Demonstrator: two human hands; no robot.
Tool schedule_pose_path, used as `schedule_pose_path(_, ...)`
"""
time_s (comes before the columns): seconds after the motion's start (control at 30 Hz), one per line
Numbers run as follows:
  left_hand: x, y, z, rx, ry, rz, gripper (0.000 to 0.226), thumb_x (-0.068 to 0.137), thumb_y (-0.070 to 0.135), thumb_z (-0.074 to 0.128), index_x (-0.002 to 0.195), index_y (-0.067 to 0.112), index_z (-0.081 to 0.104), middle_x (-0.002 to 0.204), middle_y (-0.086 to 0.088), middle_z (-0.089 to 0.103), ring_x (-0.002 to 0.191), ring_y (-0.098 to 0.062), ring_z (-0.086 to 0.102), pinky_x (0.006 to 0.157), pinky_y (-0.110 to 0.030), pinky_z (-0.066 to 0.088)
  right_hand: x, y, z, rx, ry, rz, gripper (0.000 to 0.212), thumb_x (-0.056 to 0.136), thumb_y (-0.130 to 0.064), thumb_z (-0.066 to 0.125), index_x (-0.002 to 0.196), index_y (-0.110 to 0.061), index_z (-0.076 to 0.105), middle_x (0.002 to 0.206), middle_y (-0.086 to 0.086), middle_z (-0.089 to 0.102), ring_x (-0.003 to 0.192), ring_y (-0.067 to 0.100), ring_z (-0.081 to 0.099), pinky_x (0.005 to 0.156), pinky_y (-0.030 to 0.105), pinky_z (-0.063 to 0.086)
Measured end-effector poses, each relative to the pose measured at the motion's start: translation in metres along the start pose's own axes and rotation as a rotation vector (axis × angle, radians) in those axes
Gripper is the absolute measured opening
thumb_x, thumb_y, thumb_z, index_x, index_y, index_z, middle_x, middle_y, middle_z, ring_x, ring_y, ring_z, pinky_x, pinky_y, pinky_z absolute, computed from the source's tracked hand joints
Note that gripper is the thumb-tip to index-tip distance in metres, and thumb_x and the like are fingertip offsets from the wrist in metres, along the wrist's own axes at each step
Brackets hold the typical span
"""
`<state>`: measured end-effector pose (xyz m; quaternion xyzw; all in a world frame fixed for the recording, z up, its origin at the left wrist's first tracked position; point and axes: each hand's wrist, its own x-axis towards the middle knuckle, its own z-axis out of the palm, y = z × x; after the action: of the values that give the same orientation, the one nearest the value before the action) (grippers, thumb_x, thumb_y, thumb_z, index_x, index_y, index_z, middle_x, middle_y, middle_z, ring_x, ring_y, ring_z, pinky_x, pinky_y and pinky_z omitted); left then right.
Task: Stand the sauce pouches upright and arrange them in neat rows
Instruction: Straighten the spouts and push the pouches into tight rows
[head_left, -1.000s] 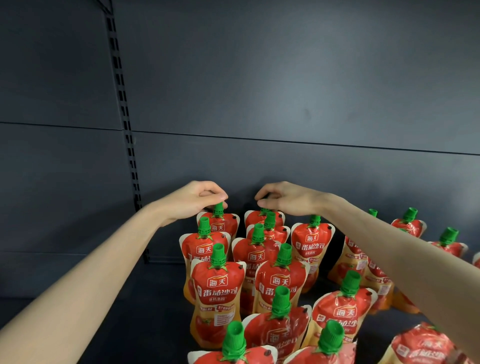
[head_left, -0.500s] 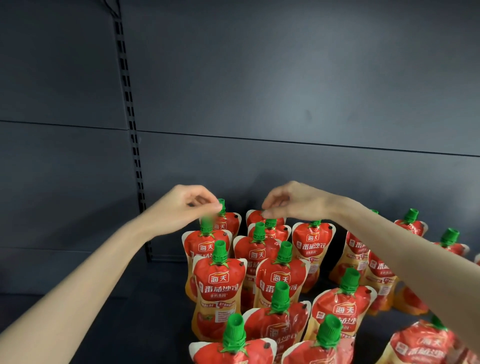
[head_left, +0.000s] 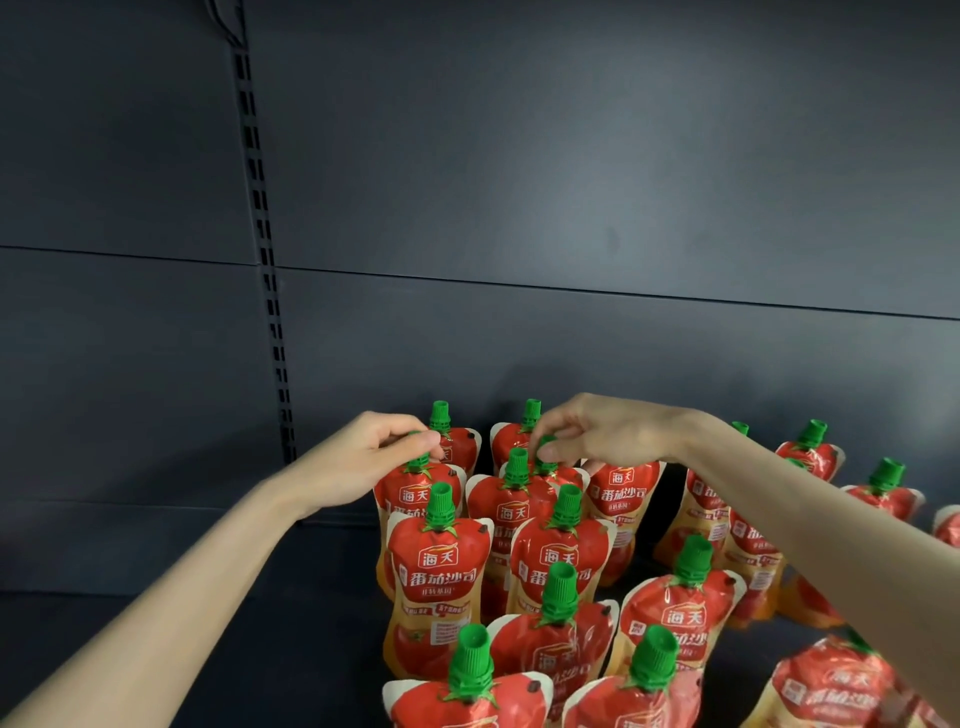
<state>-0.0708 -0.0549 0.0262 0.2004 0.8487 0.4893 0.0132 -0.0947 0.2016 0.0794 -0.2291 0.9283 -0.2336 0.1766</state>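
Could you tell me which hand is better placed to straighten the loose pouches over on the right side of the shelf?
Probably the right hand: its arm already lies across those right-side pouches, while the left hand pinches a cap in the far-left column.

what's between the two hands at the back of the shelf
In the head view, one upright pouch with a green cap stands between the left hand and right hand, with a dark gap beside it.
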Motion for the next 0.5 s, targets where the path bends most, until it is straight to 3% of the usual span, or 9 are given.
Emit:
schedule_pose_path(0.2,0.001,-0.002,0.003,-0.051,0.037,-0.009,0.034,0.084,0.041,0.05,0.093,0.014,0.069,0.094,-0.003,0.072,0.09,-0.011,0.068,0.085,-0.036,0.055,-0.001,-0.004,0.0,0.014,-0.04,0.015,0.019,0.096,-0.023,0.05,0.111,-0.02,0.06,0.104,-0.006,0.062,0.093,0.007,0.06,0.074,0.017,0.053)
schedule_pose_path(0.37,0.001,-0.003,0.005,-0.068,0.039,-0.011,0.037,0.082,0.044,0.05,0.094,0.015,0.069,0.093,-0.001,0.072,0.09,-0.011,0.068,0.084,-0.035,0.055,0.005,-0.006,0.002,-0.011,-0.012,-0.005,0.023,0.096,-0.025,0.049,0.116,-0.019,0.06,0.108,-0.004,0.063,0.101,0.013,0.059,0.087,0.029,0.052)
schedule_pose_path(0.5,0.003,-0.005,0.006,-0.064,0.06,-0.004,0.031,0.086,0.039,0.05,0.093,0.015,0.069,0.092,-0.001,0.072,0.089,-0.01,0.068,0.083,-0.034,0.056,0.012,-0.006,0.003,-0.003,-0.042,-0.025,0.02,0.096,-0.026,0.049,0.112,-0.021,0.06,0.106,-0.004,0.063,0.094,0.01,0.059,0.087,0.031,0.052)
